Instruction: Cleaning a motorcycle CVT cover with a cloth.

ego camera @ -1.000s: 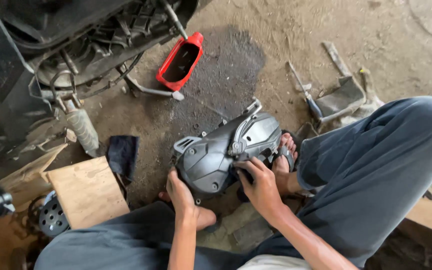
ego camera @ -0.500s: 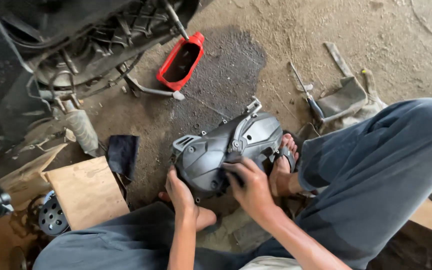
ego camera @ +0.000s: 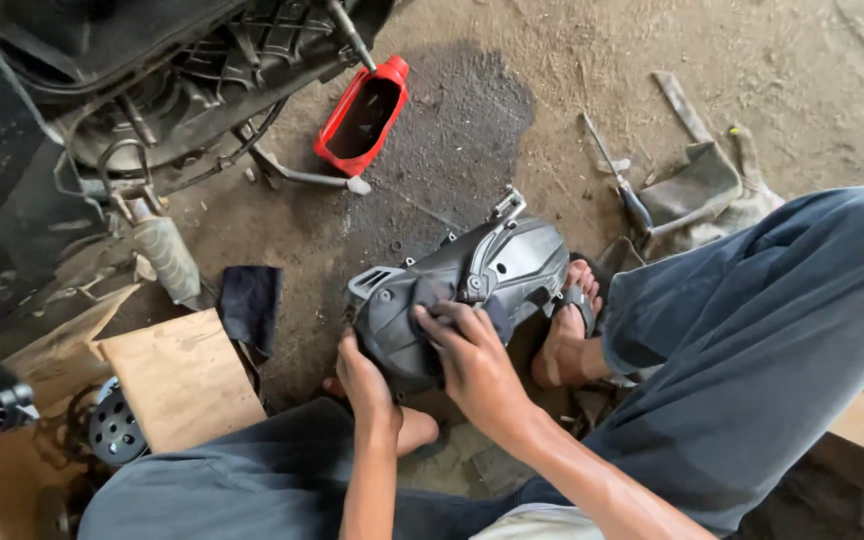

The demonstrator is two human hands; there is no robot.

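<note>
A: Head view, looking down: what containers are there?

B: One, a red plastic tray with a pointed spout (ego camera: pixel 364 115), on the dirt floor (ego camera: pixel 572 90) beside a dark oily stain (ego camera: pixel 452 130). Its inside looks dark; whether it holds liquid cannot be told.

A: And the hands?

B: The left hand (ego camera: pixel 364 378) grips the lower edge of a grey moulded engine side cover (ego camera: pixel 457 300), fingers curled under it. The right hand (ego camera: pixel 472 360) presses a dark blue cloth (ego camera: pixel 452 300) flat against the cover's face, fingers bent over the cloth.

A: Where does the cover sit?

B: Between the person's knees, propped on the ground just above a bare foot, next to the sandalled foot (ego camera: pixel 564 335).

A: Which way does it run?

B: Its long axis slants from lower left to upper right, the narrower end with a silver bracket (ego camera: pixel 507 205) pointing away from the person.

A: Anything hidden?

B: The cover's underside is out of sight, and the black scooter body (ego camera: pixel 102 90) is cut off at the top-left edge. A brown cardboard sheet (ego camera: pixel 177 375) partly covers a round perforated metal part (ego camera: pixel 112 430).
</note>
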